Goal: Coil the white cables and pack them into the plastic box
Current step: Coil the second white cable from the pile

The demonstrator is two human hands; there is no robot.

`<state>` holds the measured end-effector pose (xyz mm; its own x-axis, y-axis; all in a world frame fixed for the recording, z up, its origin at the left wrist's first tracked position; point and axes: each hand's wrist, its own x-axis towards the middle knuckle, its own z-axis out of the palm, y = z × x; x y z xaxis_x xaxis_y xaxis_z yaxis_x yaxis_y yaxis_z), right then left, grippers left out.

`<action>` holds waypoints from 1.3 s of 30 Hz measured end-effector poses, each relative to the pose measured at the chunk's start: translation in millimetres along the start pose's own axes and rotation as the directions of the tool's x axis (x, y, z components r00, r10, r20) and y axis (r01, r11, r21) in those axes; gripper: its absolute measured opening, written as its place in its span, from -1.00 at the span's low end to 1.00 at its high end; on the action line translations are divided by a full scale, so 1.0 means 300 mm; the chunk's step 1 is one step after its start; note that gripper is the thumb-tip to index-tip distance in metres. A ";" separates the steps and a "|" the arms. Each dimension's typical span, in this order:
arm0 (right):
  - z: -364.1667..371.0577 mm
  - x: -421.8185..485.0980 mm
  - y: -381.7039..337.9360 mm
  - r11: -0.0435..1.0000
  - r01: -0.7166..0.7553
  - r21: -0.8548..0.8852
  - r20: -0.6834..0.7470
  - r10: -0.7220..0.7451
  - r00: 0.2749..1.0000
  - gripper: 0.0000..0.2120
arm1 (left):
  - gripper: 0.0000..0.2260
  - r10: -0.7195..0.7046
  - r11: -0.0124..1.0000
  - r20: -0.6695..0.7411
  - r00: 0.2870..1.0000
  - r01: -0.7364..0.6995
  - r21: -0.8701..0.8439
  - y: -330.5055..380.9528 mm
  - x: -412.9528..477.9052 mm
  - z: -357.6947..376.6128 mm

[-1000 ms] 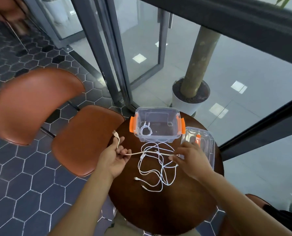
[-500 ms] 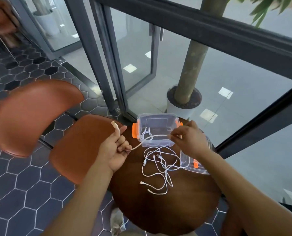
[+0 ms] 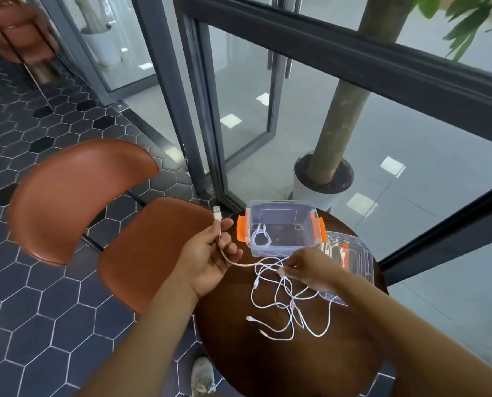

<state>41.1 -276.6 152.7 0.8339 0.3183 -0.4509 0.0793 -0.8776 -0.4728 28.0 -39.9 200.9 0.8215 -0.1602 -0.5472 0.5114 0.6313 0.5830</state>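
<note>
A clear plastic box (image 3: 313, 214) with orange latches stands at the far edge of a small round dark wooden table (image 3: 290, 365). One coiled white cable (image 3: 261, 236) lies inside it at the left. My left hand (image 3: 210, 256) grips a white cable near its USB plug (image 3: 216, 214), which sticks up above my fingers. That cable runs right to my right hand (image 3: 308, 267), which pinches it just in front of the box. Below my right hand a tangle of loose white cables (image 3: 290, 308) lies on the table.
The box's clear lid (image 3: 353, 262) lies to the right of the box, partly under my right hand. A brown chair (image 3: 101, 224) stands left of the table. Glass doors and a potted tree trunk (image 3: 336, 133) are behind. A shoe (image 3: 202, 376) shows below the table.
My right hand has come back down from the box's front rim to the table in front of it, still pinching the cable. My left hand keeps its hold and has lifted a little.
</note>
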 end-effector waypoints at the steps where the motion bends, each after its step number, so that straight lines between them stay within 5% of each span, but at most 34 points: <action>1: -0.004 0.008 -0.005 1.000 0.000 0.006 0.009 0.000 1.000 -0.73 | -0.75 -0.026 1.000 0.035 0.999 0.026 0.018 -0.001 -0.005 0.010; 5: -0.039 0.063 -0.054 0.997 -0.040 -0.069 -0.090 0.033 0.995 -0.73 | -0.71 -0.199 0.955 0.206 0.958 0.142 0.262 -0.011 -0.031 0.047; 10: -0.184 0.062 -0.196 0.909 0.040 0.415 -0.239 0.067 0.969 -0.70 | -0.65 -0.221 0.817 0.138 0.965 0.107 0.567 -0.056 -0.017 0.066; 18: -0.143 -0.035 -0.272 0.911 0.096 0.400 -0.347 0.053 0.936 -0.77 | -0.65 -0.027 0.961 -0.027 0.999 0.034 0.274 -0.141 0.005 0.059; 22: -0.078 -0.053 -0.250 0.819 0.134 0.559 -0.331 0.072 0.941 -0.83 | -0.65 -0.028 0.967 -0.053 0.998 0.040 0.252 -0.173 0.002 0.040; 27: 0.017 -0.062 -0.246 0.946 0.137 0.295 -0.353 -0.025 0.935 -0.87 | -0.69 -0.051 0.987 -0.067 0.996 0.061 0.150 -0.180 0.016 0.028; 33: 0.084 -0.075 -0.266 0.979 0.197 -0.051 -0.367 -0.202 0.908 -0.78 | -0.61 -0.153 0.988 -0.045 0.987 0.152 -0.020 -0.170 0.015 0.051; 36: 0.105 -0.090 -0.273 0.959 0.250 0.130 -0.423 -0.175 0.889 -0.68 | -0.70 -0.137 0.972 -0.058 0.989 0.122 -0.200 -0.123 0.031 0.046; 39: 0.122 -0.101 -0.247 0.918 0.273 0.289 -0.460 -0.117 0.880 -0.86 | -0.72 -0.048 0.945 -0.071 0.996 0.022 -0.327 -0.063 0.034 0.041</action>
<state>-10.1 -208.1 173.8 0.9760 0.2177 0.0067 0.1424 -0.6149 -0.7756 29.7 -62.7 191.6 0.7760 -0.1356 -0.6160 0.4185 0.8413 0.3421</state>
